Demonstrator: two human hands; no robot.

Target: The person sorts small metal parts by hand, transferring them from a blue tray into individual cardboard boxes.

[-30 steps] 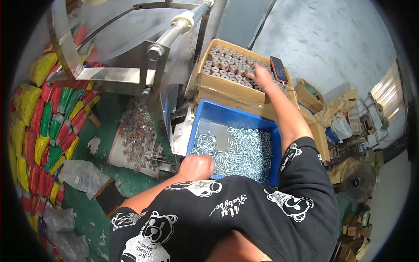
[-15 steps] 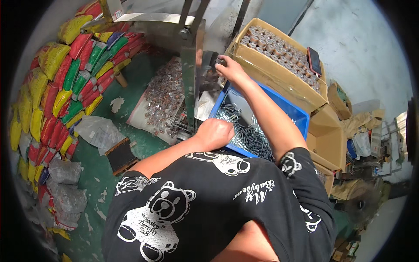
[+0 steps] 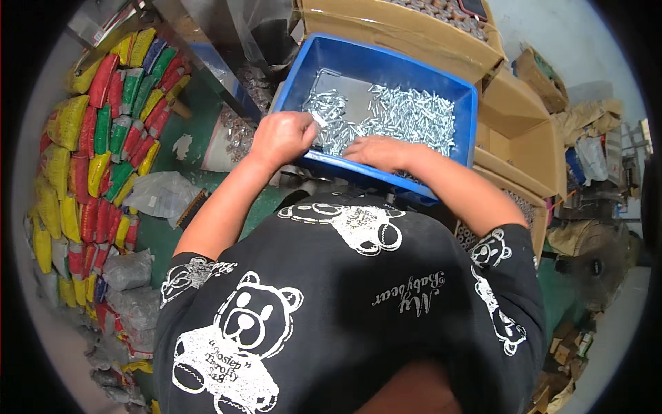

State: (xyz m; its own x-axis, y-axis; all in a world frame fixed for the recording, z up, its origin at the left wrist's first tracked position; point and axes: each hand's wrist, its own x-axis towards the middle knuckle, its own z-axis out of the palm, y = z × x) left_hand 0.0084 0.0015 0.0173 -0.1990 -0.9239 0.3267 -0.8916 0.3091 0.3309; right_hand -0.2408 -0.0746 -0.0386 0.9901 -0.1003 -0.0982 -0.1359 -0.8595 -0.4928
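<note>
A blue plastic bin (image 3: 476,103) stands in front of me with many small silver screws (image 3: 414,114), heaped on its right side and in a smaller pile at the left. At the bin's left front corner, my left hand (image 3: 281,140) is closed in a fist by the smaller pile; whatever it grips is hidden. Just inside the near wall, my right hand (image 3: 379,152) rests down among the screws, its fingers together and curled. The fingertips are partly hidden, so what they pinch cannot be made out.
Behind the bin is a cardboard box (image 3: 407,34) of copper-coloured cylinders with a phone on its edge. An open carton (image 3: 514,141) is at the right. A metal machine frame (image 3: 207,62) rises at the left. Colourful sacks (image 3: 89,138) are stacked farther left.
My right hand has come back from the machine down into the bin. My closed left hand has moved left and away from me to the bin's corner. The view has shifted.
</note>
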